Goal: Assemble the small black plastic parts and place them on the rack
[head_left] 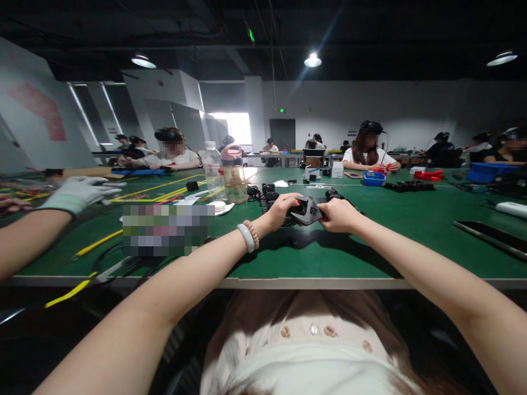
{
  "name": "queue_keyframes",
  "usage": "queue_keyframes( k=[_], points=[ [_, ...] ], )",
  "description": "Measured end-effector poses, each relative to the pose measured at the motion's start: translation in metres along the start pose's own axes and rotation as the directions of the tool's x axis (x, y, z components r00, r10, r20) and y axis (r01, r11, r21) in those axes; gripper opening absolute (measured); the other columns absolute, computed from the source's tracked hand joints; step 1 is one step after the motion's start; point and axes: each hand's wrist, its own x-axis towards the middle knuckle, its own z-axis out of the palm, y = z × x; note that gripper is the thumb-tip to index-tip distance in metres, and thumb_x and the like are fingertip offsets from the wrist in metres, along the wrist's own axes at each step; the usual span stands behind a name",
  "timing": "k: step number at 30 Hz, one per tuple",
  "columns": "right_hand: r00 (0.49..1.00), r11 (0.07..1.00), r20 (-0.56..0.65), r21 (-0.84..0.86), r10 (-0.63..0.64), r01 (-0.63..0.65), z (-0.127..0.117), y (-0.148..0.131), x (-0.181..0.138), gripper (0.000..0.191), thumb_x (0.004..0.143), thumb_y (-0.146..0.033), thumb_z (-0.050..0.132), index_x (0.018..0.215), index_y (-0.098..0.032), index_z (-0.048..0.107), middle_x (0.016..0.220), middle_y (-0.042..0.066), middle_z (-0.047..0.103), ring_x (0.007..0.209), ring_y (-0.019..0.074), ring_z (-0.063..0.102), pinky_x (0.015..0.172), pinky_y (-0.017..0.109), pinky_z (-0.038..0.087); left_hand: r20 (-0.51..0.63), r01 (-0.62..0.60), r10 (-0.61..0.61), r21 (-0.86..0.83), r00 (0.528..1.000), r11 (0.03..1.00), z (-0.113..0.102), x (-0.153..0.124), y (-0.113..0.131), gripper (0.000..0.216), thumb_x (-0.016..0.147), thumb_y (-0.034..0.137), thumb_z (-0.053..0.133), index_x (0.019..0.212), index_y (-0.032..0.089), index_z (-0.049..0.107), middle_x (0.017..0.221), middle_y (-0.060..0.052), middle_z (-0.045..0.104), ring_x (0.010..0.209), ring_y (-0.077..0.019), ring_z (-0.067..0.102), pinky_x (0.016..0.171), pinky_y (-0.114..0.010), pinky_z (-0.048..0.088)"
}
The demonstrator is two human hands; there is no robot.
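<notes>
Between my two hands is a dark grey, angular plastic part [307, 213], held just above the green table [263, 252]. My left hand [285, 209] is closed around its left side, thumb near a round dark opening. On the right side, my right hand [338, 215] grips the part with curled fingers. More black parts [269, 192] lie on the table right behind my hands; their exact kind cannot be made out. My fingers hide some of the held part.
A drink bottle with a pink lid [234, 173] and a clear water bottle [212, 167] stand left of my hands. A co-worker's gloved hand [78, 195] reaches in at the left. Cables and yellow strips lie nearby. At the right are a phone [492, 237] and a blue tray [374, 179].
</notes>
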Motion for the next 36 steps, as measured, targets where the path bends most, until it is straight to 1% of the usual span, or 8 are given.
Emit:
queue_keyframes(
  k=[4, 9, 13, 17, 22, 25, 31, 36],
  points=[
    [1.000, 1.000, -0.015, 0.006, -0.004, 0.004, 0.000, 0.000, 0.000, 0.022, 0.069, -0.029, 0.041, 0.081, -0.019, 0.057, 0.077, 0.007, 0.062, 0.074, 0.0202, 0.057, 0.059, 0.024, 0.035, 0.017, -0.021, 0.021, 0.001, 1.000, 1.000, 0.000, 0.000, 0.002, 0.024, 0.063, 0.021, 0.041, 0.073, 0.010, 0.059, 0.071, -0.004, 0.059, 0.062, -0.0134, 0.052, 0.057, -0.024, 0.041],
    [1.000, 1.000, -0.015, 0.023, 0.002, -0.002, 0.001, -0.001, -0.001, 0.021, 0.069, -0.029, 0.041, 0.080, -0.019, 0.057, 0.077, 0.007, 0.062, 0.074, 0.0198, 0.057, 0.058, 0.024, 0.035, 0.027, -0.013, 0.013, -0.001, 1.000, 1.000, 0.000, 0.001, 0.003, 0.027, 0.062, 0.023, 0.040, 0.076, 0.009, 0.059, 0.068, -0.003, 0.059, 0.061, -0.0125, 0.051, 0.058, -0.023, 0.039],
    [1.000, 0.999, 0.009, 0.026, 0.020, -0.020, 0.001, -0.002, -0.001, 0.022, 0.069, -0.028, 0.041, 0.081, -0.019, 0.057, 0.079, 0.007, 0.062, 0.076, 0.0198, 0.056, 0.060, 0.024, 0.035, 0.020, -0.034, 0.033, 0.060, 0.999, 0.998, 0.000, 0.001, 0.006, 0.029, 0.062, 0.024, 0.040, 0.077, 0.008, 0.059, 0.070, -0.003, 0.059, 0.063, -0.0130, 0.050, 0.059, -0.023, 0.038],
    [1.000, 0.999, -0.003, 0.043, 0.026, -0.026, 0.000, -0.004, -0.001, 0.022, 0.069, -0.028, 0.040, 0.080, -0.019, 0.057, 0.077, 0.006, 0.062, 0.074, 0.0198, 0.056, 0.058, 0.024, 0.035, 0.007, -0.055, 0.054, 0.111, 0.999, 0.992, 0.001, 0.000, 0.008, 0.032, 0.064, 0.026, 0.039, 0.080, 0.008, 0.059, 0.073, -0.004, 0.059, 0.067, -0.0141, 0.050, 0.061, -0.024, 0.038],
    [0.999, 0.995, -0.011, 0.090, 0.047, -0.046, 0.000, -0.010, -0.002, 0.021, 0.070, -0.028, 0.039, 0.079, -0.019, 0.057, 0.077, 0.006, 0.062, 0.074, 0.0187, 0.056, 0.059, 0.023, 0.035, -0.050, -0.100, 0.109, 0.165, 0.993, 0.981, 0.000, -0.001, 0.008, 0.030, 0.066, 0.025, 0.038, 0.081, 0.009, 0.059, 0.076, -0.005, 0.060, 0.070, -0.0146, 0.050, 0.062, -0.024, 0.038],
    [0.998, 0.991, -0.014, 0.113, 0.068, -0.066, -0.002, -0.014, -0.004, 0.022, 0.071, -0.027, 0.039, 0.079, -0.019, 0.057, 0.078, 0.006, 0.062, 0.073, 0.0185, 0.056, 0.059, 0.023, 0.035, -0.060, -0.127, 0.140, 0.179, 0.988, 0.976, -0.001, -0.002, 0.007, 0.030, 0.067, 0.024, 0.038, 0.083, 0.010, 0.058, 0.078, -0.005, 0.060, 0.072, -0.0146, 0.051, 0.064, -0.023, 0.038],
    [0.997, 0.973, -0.027, 0.219, 0.074, -0.066, -0.002, -0.022, -0.006, 0.023, 0.073, -0.027, 0.038, 0.077, -0.017, 0.058, 0.076, 0.007, 0.062, 0.069, 0.0172, 0.057, 0.055, 0.021, 0.034, -0.094, -0.140, 0.164, 0.220, 0.982, 0.965, -0.003, -0.001, 0.004, 0.029, 0.068, 0.024, 0.039, 0.085, 0.011, 0.058, 0.081, -0.005, 0.060, 0.074, -0.0153, 0.052, 0.065, -0.024, 0.039],
    [0.995, 0.961, -0.043, 0.268, 0.089, -0.074, -0.002, -0.027, -0.007, 0.022, 0.073, -0.027, 0.039, 0.072, -0.015, 0.057, 0.071, 0.008, 0.062, 0.067, 0.0173, 0.057, 0.055, 0.021, 0.034, -0.118, -0.164, 0.198, 0.250, 0.973, 0.954, -0.003, -0.001, 0.007, 0.027, 0.069, 0.025, 0.039, 0.082, 0.011, 0.058, 0.079, -0.004, 0.059, 0.073, -0.0150, 0.051, 0.064, -0.024, 0.038]
  ],
)
